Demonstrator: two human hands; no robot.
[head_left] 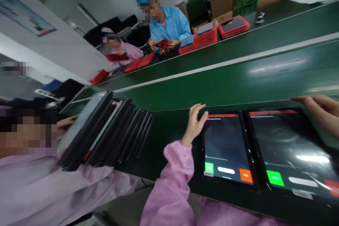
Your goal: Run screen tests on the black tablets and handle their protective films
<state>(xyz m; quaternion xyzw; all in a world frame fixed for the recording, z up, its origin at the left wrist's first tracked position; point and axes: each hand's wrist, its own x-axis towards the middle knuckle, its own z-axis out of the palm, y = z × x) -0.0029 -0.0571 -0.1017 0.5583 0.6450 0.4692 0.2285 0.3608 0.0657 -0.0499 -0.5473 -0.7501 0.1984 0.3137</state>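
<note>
- A co-worker in a pink gown (39, 183) has both hands on a leaning row of black tablets (106, 132).
- The left hand (194, 125), in a pink sleeve, sits on the green conveyor bench (169, 130); its grip is open, fingers spread, just beside the first lit tablet (226, 148).
- That tablet lies flat, showing green, white and orange buttons, beside a glossier second tablet (288, 152) with the same layout.
- The right hand (319, 107), cut off by the frame, is near the second tablet's top edge, its grip open.
</note>
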